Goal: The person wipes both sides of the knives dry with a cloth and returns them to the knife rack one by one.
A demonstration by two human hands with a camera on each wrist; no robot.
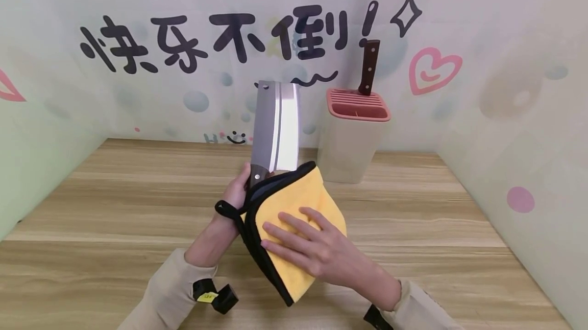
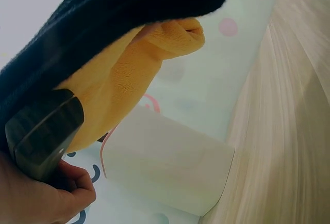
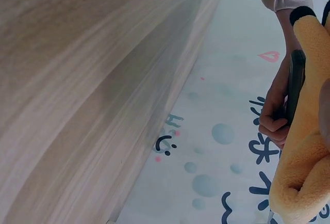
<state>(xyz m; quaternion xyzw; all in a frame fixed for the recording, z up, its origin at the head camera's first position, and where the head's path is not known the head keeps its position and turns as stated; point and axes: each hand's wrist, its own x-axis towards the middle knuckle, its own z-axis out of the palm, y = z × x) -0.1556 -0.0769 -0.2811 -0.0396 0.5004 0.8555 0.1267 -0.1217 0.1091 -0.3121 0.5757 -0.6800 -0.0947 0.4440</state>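
A cleaver (image 1: 275,125) is held blade up in front of the wall. My left hand (image 1: 236,192) grips its dark handle (image 2: 44,131); in the right wrist view, that hand's curled fingers (image 3: 276,126) show beside the handle. A yellow cloth (image 1: 298,228) with black edging and a dark inner side is folded over the lower part of the cleaver. My right hand (image 1: 317,248) lies across the cloth's yellow face with fingers spread and fairly straight; its thumb is hidden. The cloth covers most of the handle in the head view.
Behind and to the right stands a white knife block (image 1: 349,151) with a pink slotted top. A brown-handled knife (image 1: 369,67) sticks up from it. The wooden tabletop (image 1: 115,202) meets a patterned wall covering (image 1: 184,100) at the back.
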